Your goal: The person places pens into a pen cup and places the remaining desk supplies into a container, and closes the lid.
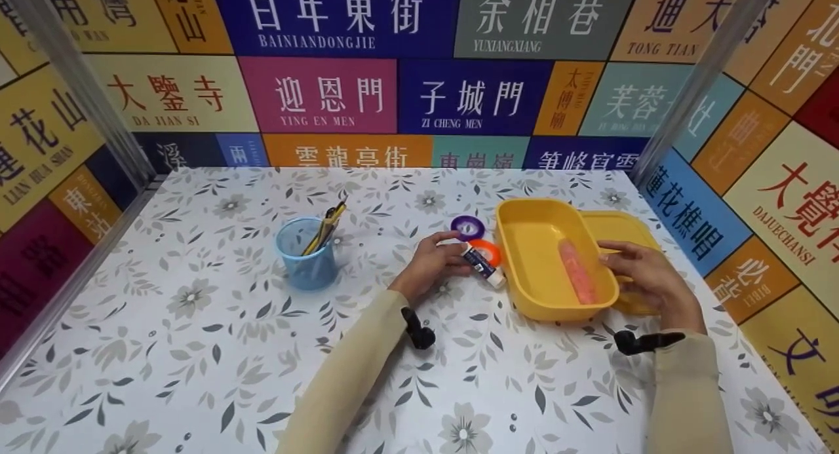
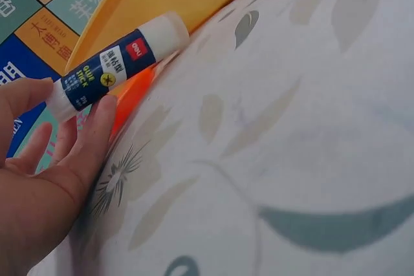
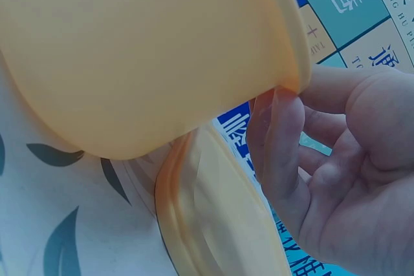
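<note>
My left hand (image 1: 431,265) pinches a glue stick (image 2: 116,66) with a dark blue label and white ends, thumb and fingers at one end of it. The stick's other end points toward the yellow plastic box (image 1: 532,244). Beneath the stick, an orange ring (image 1: 493,251) is partly covered. My right hand (image 1: 649,280) holds the box's right rim, the thumb and fingers on either side of the edge, as the right wrist view (image 3: 294,88) shows. Inside the box lies a long pink item (image 1: 578,272).
A yellow lid (image 1: 629,230) lies right of the box, partly under my right hand. Behind the orange ring is a purple ring (image 1: 467,228). A blue cup (image 1: 307,264) with several pencils or pens (image 1: 328,225) stands left. Printed wall panels (image 1: 318,94) border the flowered tabletop (image 1: 196,362).
</note>
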The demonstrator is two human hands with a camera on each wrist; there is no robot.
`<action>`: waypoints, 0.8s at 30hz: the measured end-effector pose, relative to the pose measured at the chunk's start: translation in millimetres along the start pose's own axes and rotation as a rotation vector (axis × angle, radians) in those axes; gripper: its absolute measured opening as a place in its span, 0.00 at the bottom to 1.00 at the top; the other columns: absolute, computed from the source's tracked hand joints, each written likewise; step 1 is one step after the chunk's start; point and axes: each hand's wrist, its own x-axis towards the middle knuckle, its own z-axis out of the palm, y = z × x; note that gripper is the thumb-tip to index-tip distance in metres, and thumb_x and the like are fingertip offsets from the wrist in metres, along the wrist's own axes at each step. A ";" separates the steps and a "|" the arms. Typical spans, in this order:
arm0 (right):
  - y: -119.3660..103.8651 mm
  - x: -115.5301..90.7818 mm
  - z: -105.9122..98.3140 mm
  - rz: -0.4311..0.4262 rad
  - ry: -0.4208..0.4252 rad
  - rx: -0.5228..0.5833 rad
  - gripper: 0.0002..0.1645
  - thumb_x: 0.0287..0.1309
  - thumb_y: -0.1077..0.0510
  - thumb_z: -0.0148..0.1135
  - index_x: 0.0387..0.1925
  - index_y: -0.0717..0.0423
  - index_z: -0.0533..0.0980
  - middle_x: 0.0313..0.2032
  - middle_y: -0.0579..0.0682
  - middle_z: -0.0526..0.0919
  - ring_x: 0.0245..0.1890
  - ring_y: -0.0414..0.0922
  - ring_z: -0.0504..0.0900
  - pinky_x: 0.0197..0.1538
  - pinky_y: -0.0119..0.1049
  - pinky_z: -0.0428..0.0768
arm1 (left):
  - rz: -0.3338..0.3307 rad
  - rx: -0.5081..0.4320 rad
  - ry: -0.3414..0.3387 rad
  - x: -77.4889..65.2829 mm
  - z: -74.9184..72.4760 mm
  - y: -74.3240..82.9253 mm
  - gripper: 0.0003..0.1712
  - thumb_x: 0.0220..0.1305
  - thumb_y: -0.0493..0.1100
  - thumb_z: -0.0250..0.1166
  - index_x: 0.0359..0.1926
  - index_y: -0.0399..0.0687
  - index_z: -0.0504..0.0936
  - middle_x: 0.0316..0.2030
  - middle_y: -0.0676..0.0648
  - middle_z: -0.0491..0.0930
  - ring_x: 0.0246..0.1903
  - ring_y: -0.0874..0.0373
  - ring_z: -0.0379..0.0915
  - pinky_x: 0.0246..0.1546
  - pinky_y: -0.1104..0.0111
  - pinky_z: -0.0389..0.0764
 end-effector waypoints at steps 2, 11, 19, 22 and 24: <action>0.1 0.1 0.3 -0.004 0.002 -0.004 0.44 0.62 0.38 0.64 0.75 0.40 0.61 0.53 0.35 0.78 0.50 0.39 0.81 0.53 0.33 0.84 | 0.001 -0.015 0.029 0.4 0.7 -0.9 0.29 0.69 0.36 0.62 0.69 0.37 0.68 0.40 0.38 0.84 0.33 0.53 0.84 0.43 0.59 0.89; 2.0 0.0 -0.4 -0.028 0.017 -0.039 0.44 0.61 0.36 0.64 0.75 0.41 0.62 0.51 0.33 0.79 0.48 0.36 0.82 0.52 0.33 0.85 | -0.022 -0.046 0.080 -0.9 3.0 -0.7 0.23 0.72 0.42 0.59 0.63 0.35 0.75 0.37 0.44 0.82 0.29 0.55 0.81 0.28 0.68 0.86; 0.9 -0.1 0.1 -0.004 0.007 -0.039 0.46 0.60 0.34 0.64 0.75 0.39 0.61 0.55 0.36 0.76 0.50 0.37 0.81 0.54 0.32 0.84 | -0.082 0.021 0.012 -9.1 6.2 8.0 0.17 0.73 0.42 0.59 0.53 0.32 0.79 0.37 0.36 0.81 0.22 0.51 0.82 0.28 0.64 0.88; -0.1 0.5 0.7 0.002 0.008 -0.046 0.46 0.60 0.34 0.64 0.75 0.38 0.60 0.57 0.38 0.75 0.52 0.39 0.80 0.55 0.32 0.84 | -0.114 0.071 0.004 -11.0 6.9 13.8 0.15 0.72 0.43 0.60 0.51 0.36 0.81 0.42 0.33 0.82 0.24 0.50 0.83 0.31 0.61 0.89; -0.4 1.0 0.9 0.004 0.008 -0.052 0.46 0.60 0.34 0.64 0.75 0.38 0.61 0.59 0.40 0.74 0.53 0.39 0.79 0.55 0.32 0.84 | -0.136 0.107 0.001 -12.3 7.8 17.9 0.15 0.72 0.43 0.60 0.51 0.37 0.81 0.46 0.32 0.82 0.26 0.48 0.84 0.32 0.61 0.89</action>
